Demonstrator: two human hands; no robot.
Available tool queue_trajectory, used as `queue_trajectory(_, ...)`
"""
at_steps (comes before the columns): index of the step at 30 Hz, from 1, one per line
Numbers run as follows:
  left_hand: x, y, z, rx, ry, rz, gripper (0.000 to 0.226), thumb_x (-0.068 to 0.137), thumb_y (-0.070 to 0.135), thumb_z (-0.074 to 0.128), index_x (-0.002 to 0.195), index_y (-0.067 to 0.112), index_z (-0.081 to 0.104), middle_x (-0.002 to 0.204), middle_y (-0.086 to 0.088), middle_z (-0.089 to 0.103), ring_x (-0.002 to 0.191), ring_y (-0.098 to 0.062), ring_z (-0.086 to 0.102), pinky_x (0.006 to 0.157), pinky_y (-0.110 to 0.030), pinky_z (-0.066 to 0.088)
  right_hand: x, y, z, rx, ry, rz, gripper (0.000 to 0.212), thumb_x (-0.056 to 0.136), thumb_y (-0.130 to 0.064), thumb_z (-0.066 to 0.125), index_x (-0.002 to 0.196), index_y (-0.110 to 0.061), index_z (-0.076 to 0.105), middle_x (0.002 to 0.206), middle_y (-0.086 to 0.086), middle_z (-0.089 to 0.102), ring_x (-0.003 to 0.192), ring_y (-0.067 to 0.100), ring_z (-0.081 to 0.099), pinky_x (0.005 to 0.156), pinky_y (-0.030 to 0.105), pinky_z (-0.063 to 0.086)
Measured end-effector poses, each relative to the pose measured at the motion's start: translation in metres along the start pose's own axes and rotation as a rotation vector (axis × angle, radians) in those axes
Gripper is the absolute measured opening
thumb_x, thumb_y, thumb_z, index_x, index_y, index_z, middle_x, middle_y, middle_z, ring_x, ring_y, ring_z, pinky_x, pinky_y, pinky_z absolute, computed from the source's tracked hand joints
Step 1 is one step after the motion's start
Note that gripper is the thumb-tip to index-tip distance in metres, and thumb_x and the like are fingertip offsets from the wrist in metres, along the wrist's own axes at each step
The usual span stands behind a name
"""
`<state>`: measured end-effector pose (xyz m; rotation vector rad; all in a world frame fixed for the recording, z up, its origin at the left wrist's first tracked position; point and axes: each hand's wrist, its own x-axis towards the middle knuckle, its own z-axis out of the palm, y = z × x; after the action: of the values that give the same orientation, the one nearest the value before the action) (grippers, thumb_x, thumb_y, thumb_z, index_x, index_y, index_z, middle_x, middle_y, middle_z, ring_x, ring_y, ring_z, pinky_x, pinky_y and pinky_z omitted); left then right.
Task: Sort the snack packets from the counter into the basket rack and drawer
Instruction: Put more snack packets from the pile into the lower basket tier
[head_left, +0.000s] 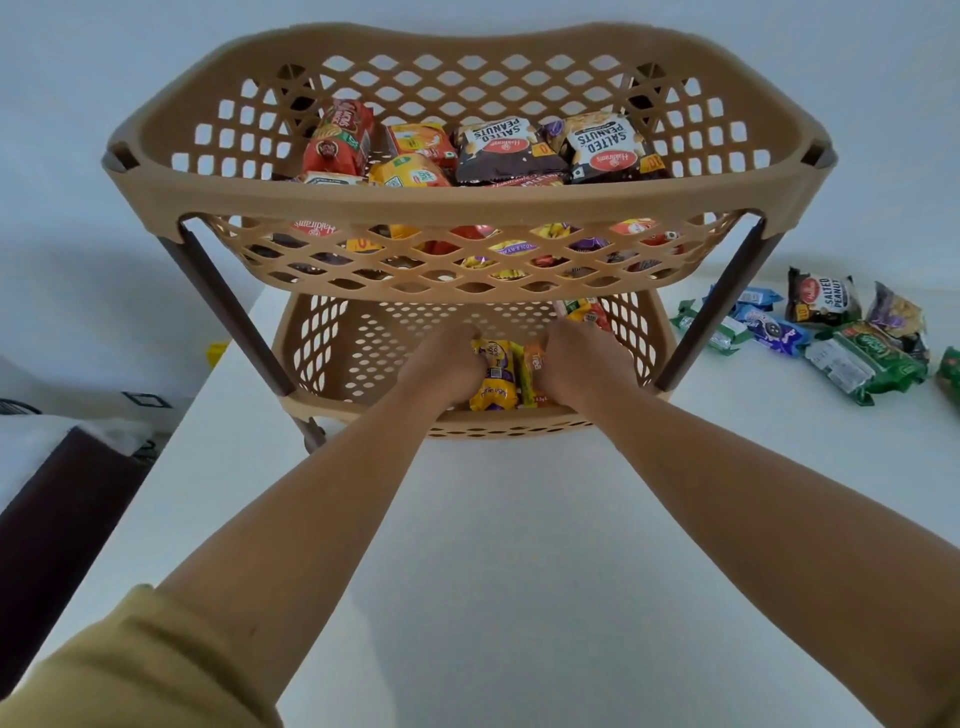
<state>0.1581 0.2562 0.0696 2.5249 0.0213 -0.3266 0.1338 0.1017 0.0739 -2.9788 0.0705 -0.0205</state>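
Note:
A tan two-tier basket rack stands on the white counter. Its top basket holds several packets, among them salted peanuts and a red biscuit pack. Both my hands reach into the lower basket. My left hand grips a yellow packet, and my right hand is closed on an orange packet beside it. Another packet lies at the back right of the lower basket.
Several loose packets lie on the counter to the right: a peanuts pack, blue biscuit packs and green packs. The counter's left edge drops off beside dark furniture. Brown rack legs stand at both sides.

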Motion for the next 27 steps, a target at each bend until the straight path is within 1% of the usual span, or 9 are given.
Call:
queue_trajectory(2, 0.0002, -0.0007, 0.0006, 0.001, 0.012, -0.018, 0.051, 0.092, 0.028, 0.055, 0.142, 0.022, 0.044, 0.142, -0.006, 0.050, 0.123, -0.028, 0.053, 0.096, -0.045, 0.049, 0.0006, 0.0003, 0.0005, 0.005, 0.008, 0.002, 0.016, 0.090, -0.022, 0.060, 0.103, -0.013, 0.062, 0.083, 0.004, 0.064, 0.072, 0.023, 0.062, 0.065, 0.039, 0.058)
queue_trajectory(4, -0.0002, -0.0002, 0.0011, -0.006, 0.027, -0.035, 0.051, 0.092, 0.027, 0.057, 0.140, 0.019, 0.044, 0.138, -0.008, 0.053, 0.118, -0.029, 0.055, 0.091, -0.043, 0.051, 0.0012, 0.0012, 0.0014, 0.009, 0.013, -0.001, 0.019, 0.090, -0.024, 0.061, 0.106, -0.014, 0.061, 0.085, 0.003, 0.065, 0.073, 0.022, 0.062, 0.064, 0.037, 0.057)
queue_trajectory(7, 0.0001, -0.0002, 0.0021, -0.015, 0.042, -0.039, 0.051, 0.091, 0.027, 0.058, 0.139, 0.018, 0.045, 0.137, -0.008, 0.054, 0.117, -0.028, 0.056, 0.087, -0.039, 0.050, 0.0026, 0.0024, 0.0028, 0.018, 0.011, -0.003, 0.019, 0.090, -0.025, 0.061, 0.105, -0.015, 0.061, 0.087, 0.003, 0.066, 0.072, 0.022, 0.059, 0.062, 0.034, 0.053)
queue_trajectory(13, 0.0015, -0.0006, 0.0027, -0.011, 0.039, -0.051, 0.050, 0.091, 0.027, 0.058, 0.138, 0.017, 0.045, 0.134, -0.008, 0.056, 0.112, -0.027, 0.058, 0.077, -0.035, 0.048, 0.0041, 0.0028, 0.0050, 0.043, 0.034, -0.014, 0.018, 0.090, -0.027, 0.060, 0.103, -0.016, 0.062, 0.083, 0.000, 0.063, 0.071, 0.020, 0.059, 0.061, 0.033, 0.053)
queue_trajectory(14, 0.0018, -0.0008, 0.0030, -0.010, 0.039, -0.050, 0.050, 0.091, 0.029, 0.058, 0.138, 0.017, 0.045, 0.133, -0.008, 0.057, 0.112, -0.027, 0.058, 0.078, -0.035, 0.048, 0.0043, 0.0030, 0.0054, 0.052, 0.042, -0.017, 0.018, 0.090, -0.028, 0.060, 0.103, -0.016, 0.062, 0.083, 0.000, 0.063, 0.071, 0.020, 0.059, 0.061, 0.033, 0.053)
queue_trajectory(17, 0.0036, -0.0010, 0.0041, -0.008, 0.060, -0.039, 0.051, 0.090, 0.038, 0.059, 0.135, 0.017, 0.047, 0.132, -0.007, 0.059, 0.113, -0.027, 0.058, 0.085, -0.037, 0.050, 0.0050, 0.0039, 0.0061, 0.083, 0.061, -0.011, 0.018, 0.088, -0.030, 0.060, 0.101, -0.017, 0.062, 0.079, -0.002, 0.059, 0.072, 0.020, 0.058, 0.060, 0.032, 0.051)
queue_trajectory(20, 0.0031, 0.0002, 0.0043, 0.004, 0.072, -0.038, 0.056, 0.089, 0.043, 0.060, 0.136, 0.016, 0.046, 0.134, -0.007, 0.057, 0.118, -0.028, 0.056, 0.085, -0.035, 0.046, 0.0055, 0.0039, 0.0061, 0.097, 0.056, -0.008, 0.019, 0.086, -0.030, 0.061, 0.099, -0.017, 0.062, 0.080, -0.001, 0.061, 0.073, 0.020, 0.059, 0.060, 0.033, 0.052)
queue_trajectory(23, 0.0019, -0.0001, 0.0043, -0.017, 0.087, -0.026, 0.057, 0.088, 0.048, 0.060, 0.134, 0.017, 0.047, 0.128, -0.005, 0.061, 0.111, -0.027, 0.060, 0.090, -0.042, 0.051, 0.0052, 0.0042, 0.0059, 0.098, 0.064, -0.010, 0.017, 0.086, -0.026, 0.060, 0.099, -0.016, 0.061, 0.081, 0.000, 0.061, 0.074, 0.021, 0.059, 0.061, 0.033, 0.053)
queue_trajectory(27, -0.0018, 0.0026, 0.0012, 0.015, 0.176, 0.045, 0.053, 0.089, 0.049, 0.056, 0.131, 0.017, 0.049, 0.126, -0.005, 0.062, 0.114, -0.028, 0.058, 0.089, -0.045, 0.051, 0.0062, 0.0051, 0.0063, 0.116, 0.085, -0.041, 0.024, 0.086, -0.025, 0.062, 0.107, -0.014, 0.060, 0.089, 0.001, 0.064, 0.081, 0.023, 0.062, 0.065, 0.036, 0.057)
